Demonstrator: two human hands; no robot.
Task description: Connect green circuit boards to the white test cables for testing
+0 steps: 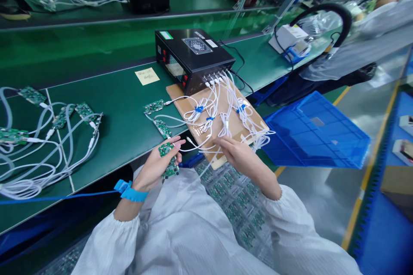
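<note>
My left hand [161, 161], with a blue wrist strap [134, 191] on its wrist, is closed around green circuit boards [166, 149] in front of the bench edge. The fingers of my right hand [237, 154] are pinched on a white cable [206, 151] over the cardboard's near edge; the exact grip is partly hidden. A loose cable plug [189, 139] points toward the left hand. Two more circuit boards, one at the back [154, 106] and one nearer [162, 129], lie on the bench beyond that hand, the back one plugged into a white cable.
A black test box [196, 58] with several white cables stands at the back, before a cardboard sheet [196, 131]. More cabled boards [61, 117] lie left. A blue bin [316, 133] is at right. Trayed boards [241, 200] sit below. Co-workers stand nearby.
</note>
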